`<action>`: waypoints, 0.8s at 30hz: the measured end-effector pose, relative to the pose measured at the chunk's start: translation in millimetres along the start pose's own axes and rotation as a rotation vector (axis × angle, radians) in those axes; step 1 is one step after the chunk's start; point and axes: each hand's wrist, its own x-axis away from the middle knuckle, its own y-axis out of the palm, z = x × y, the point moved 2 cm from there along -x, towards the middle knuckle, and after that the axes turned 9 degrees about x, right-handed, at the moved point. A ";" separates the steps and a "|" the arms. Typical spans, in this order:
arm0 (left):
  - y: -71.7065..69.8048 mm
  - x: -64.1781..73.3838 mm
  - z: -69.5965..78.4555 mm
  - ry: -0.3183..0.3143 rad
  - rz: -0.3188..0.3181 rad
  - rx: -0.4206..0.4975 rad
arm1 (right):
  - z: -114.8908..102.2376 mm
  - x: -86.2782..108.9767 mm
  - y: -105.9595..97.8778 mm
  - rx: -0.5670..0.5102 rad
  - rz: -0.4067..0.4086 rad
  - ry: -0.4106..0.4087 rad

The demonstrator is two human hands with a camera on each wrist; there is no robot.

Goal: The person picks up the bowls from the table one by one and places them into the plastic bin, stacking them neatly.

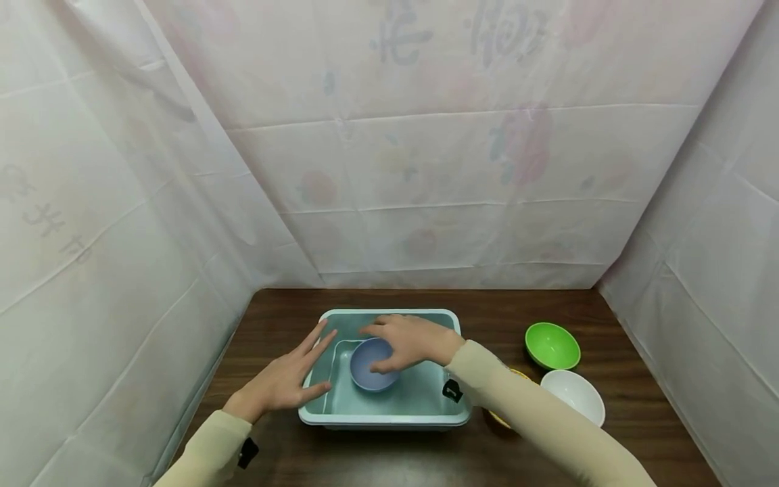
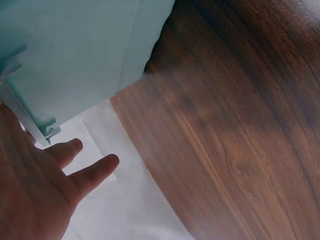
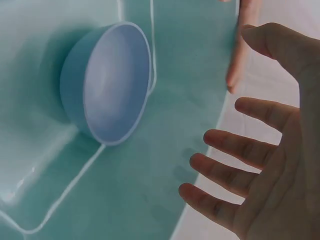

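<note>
A small blue bowl [image 1: 367, 365] sits inside a pale teal rectangular basin [image 1: 420, 402], toward its left half. Over the bowl hovers my right hand [image 1: 409, 340], its fingers spread and nothing between them. In the right wrist view the bowl [image 3: 117, 85] stands apart from the spread fingers [image 3: 235, 145]. My left hand [image 1: 281, 380] is at the basin's left rim, thumb and fingers stretched out. The left wrist view shows that hand [image 2: 45, 185] beside the basin's outer wall [image 2: 85, 55], with part of the hand hidden at the frame edge.
To the right of the basin on the dark wooden table [image 1: 487, 314] are a green bowl [image 1: 552, 346], a white bowl [image 1: 575, 394] and a yellow-rimmed bowl [image 1: 500, 419] mostly hidden under the right sleeve. White printed sheets [image 1: 426, 169] hang around the back and sides.
</note>
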 end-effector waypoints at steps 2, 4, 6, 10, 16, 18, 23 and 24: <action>-0.5 0.7 0.0 -0.003 0.006 0.009 | 3.7 5.3 -3.6 0.003 0.012 0.011; 0.1 0.7 -0.7 0.000 0.013 -0.002 | 7.7 11.8 -7.2 0.004 0.023 0.027; 0.9 0.3 -1.5 0.001 0.016 -0.009 | 11.9 18.8 -10.0 0.005 0.039 0.043; 2.1 -0.1 -3.2 -0.004 0.018 -0.012 | 19.6 33.9 -12.0 -0.005 0.089 0.059; 2.4 1.0 -2.9 -0.006 0.008 0.029 | 32.6 56.7 -5.4 0.009 0.135 0.083; 2.3 1.1 -2.7 -0.009 0.006 0.039 | 37.1 64.5 -3.9 0.010 0.145 0.096; 1.7 0.7 -3.0 -0.009 0.004 0.037 | 46.3 84.3 -3.8 0.004 0.204 0.124; 1.5 0.6 -3.0 -0.007 0.005 0.035 | 47.8 88.2 -4.2 0.000 0.217 0.130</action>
